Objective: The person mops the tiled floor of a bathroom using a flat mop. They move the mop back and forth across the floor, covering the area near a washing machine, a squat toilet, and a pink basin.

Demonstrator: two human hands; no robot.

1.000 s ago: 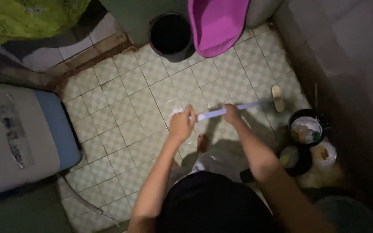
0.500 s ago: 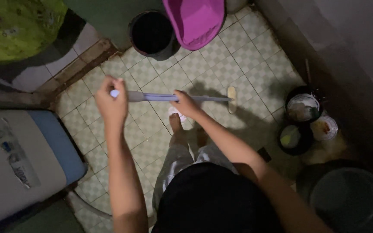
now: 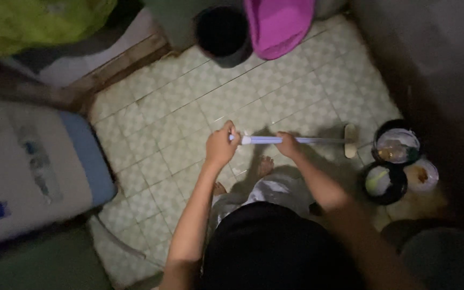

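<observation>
I look down at a tiled floor [image 3: 178, 107] in dim light. Both my hands grip a long pale-handled floor brush [image 3: 310, 140] held nearly level. My left hand [image 3: 220, 146] is closed around the top end of the handle. My right hand [image 3: 288, 144] is closed around it further along. The beige brush head [image 3: 350, 140] rests on the tiles at the right, close to a group of round containers. My bare foot [image 3: 265, 165] shows just below the handle.
A black bucket [image 3: 222, 33] and a purple basin [image 3: 278, 24] stand at the far wall. Two dark round containers [image 3: 397, 146] [image 3: 384, 183] and a white one [image 3: 421, 174] sit at the right wall. A white and blue appliance [image 3: 33, 166] fills the left. A dark tub [image 3: 441, 258] lies bottom right.
The brush has slid to the right: its head now lies beside the containers, and my left hand has come in from the left toward the middle. The view has shifted too.
</observation>
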